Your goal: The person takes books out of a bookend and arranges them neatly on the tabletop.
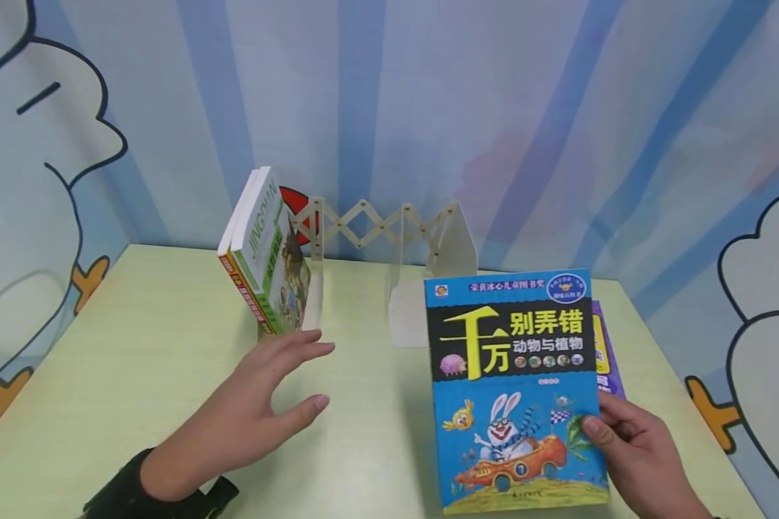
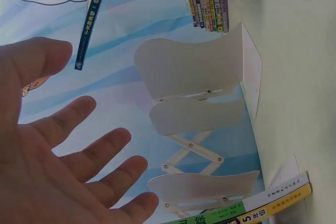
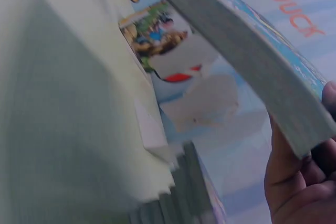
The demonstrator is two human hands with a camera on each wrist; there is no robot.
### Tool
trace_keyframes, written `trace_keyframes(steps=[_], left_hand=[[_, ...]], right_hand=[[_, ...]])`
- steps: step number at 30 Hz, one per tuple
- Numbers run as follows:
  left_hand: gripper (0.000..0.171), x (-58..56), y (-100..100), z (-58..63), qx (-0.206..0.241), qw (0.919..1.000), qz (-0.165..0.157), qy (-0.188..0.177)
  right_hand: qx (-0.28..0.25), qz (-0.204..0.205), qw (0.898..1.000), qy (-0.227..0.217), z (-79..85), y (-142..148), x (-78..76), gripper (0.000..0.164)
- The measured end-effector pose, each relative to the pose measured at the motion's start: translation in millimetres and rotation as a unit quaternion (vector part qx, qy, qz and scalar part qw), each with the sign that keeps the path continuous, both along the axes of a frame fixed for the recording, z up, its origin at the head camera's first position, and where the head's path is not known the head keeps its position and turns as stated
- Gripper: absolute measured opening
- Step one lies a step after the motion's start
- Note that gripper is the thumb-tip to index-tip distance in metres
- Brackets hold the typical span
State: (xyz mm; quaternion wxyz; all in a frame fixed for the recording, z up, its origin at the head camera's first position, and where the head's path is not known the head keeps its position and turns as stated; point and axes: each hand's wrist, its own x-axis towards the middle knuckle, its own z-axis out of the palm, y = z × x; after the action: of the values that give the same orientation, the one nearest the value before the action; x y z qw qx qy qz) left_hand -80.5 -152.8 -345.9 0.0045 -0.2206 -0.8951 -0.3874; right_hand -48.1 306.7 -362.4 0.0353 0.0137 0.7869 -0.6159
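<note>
My right hand [image 1: 643, 450] grips a blue children's book [image 1: 519, 411] at its right edge, thumb on the cover, held upright over the table's right side. In the right wrist view, the page edges of this book [image 3: 247, 59] face the camera. My left hand [image 1: 243, 407] holds nothing; its fingers are spread and its thumb stands apart. Its fingertips overlap the lower end of two leaning books [image 1: 269, 267] in the head view. These books lean at the left part of a white expandable bookend [image 1: 451, 241] with crossed metal links.
Behind the blue book, a purple book [image 1: 609, 353] partly shows. A row of several books [image 2: 207, 1] stands beyond the bookend in the left wrist view. The pale table [image 1: 149, 346] meets a blue cartoon-printed curtain [image 1: 285, 86] at the back.
</note>
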Motion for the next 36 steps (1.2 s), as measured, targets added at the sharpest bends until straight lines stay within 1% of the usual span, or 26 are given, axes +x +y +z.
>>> trace_keyframes(steps=[2, 4, 5, 10, 11, 14, 17, 20, 23, 26, 29, 32, 34, 36], left_hand=[[0.051, -0.2, 0, -1.8, -0.003, 1.0, -0.002, 0.008], [0.05, -0.5, 1, -2.9, -0.009, 0.9999, -0.001, 0.009], [0.049, -0.5, 1, -3.2, -0.013, 0.9999, 0.001, 0.01], [0.045, -1.2, 3, -2.6, -0.03, 0.9993, 0.016, 0.012], [0.045, -1.6, 3, -2.3, -0.033, 0.9992, 0.018, 0.012], [0.044, -2.8, 3, -1.6, -0.04, 0.9989, 0.023, 0.003], [0.043, -3.2, 3, -1.6, -0.048, 0.9985, 0.025, -0.012], [0.042, -3.0, 4, -2.8, -0.054, 0.9979, 0.024, -0.027], [0.042, -2.7, 6, -4.3, -0.06, 0.9974, 0.022, -0.033], [0.041, -2.0, 6, -5.5, -0.066, 0.997, 0.021, -0.034], [0.041, -1.2, 6, -7.6, -0.066, 0.9971, 0.02, -0.033], [0.04, -0.5, 6, -9.8, -0.063, 0.9974, 0.016, -0.029], [0.039, -0.2, 6, -11.6, -0.064, 0.9977, 0.012, -0.02], [0.039, -0.2, 6, -12.9, -0.066, 0.9975, 0.009, -0.023]], right_hand=[[-0.047, -0.012, 0.999, 0.007, 1.6, 13, -0.1, 0.034], [-0.067, -0.034, 0.997, 0.01, 3.2, 25, -0.5, 0.032], [-0.067, -0.05, 0.996, 0.003, 4.1, 30, -0.7, 0.034], [-0.054, -0.132, 0.988, -0.05, 4.8, 53, -6.2, 0.068], [-0.051, -0.142, 0.987, -0.058, 4.6, 57, -8.1, 0.074], [-0.044, -0.154, 0.984, -0.071, 3.2, 64, -15.8, 0.08], [-0.038, -0.146, 0.984, -0.098, 2.1, 66, -25.0, 0.083], [-0.009, -0.143, 0.981, -0.129, 2.0, 64, -34.2, 0.082], [0.037, -0.147, 0.976, -0.153, 2.1, 63, -42.8, 0.08], [0.068, -0.152, 0.972, -0.164, 0.7, 65, -48.7, 0.08], [0.097, -0.167, 0.968, -0.162, -2.2, 65, -50.9, 0.082], [0.151, -0.204, 0.955, -0.151, -6.3, 62, -52.1, 0.082], [0.194, -0.23, 0.943, -0.141, -9.0, 59, -52.5, 0.077], [0.234, -0.253, 0.93, -0.128, -11.1, 56, -52.1, 0.071]])
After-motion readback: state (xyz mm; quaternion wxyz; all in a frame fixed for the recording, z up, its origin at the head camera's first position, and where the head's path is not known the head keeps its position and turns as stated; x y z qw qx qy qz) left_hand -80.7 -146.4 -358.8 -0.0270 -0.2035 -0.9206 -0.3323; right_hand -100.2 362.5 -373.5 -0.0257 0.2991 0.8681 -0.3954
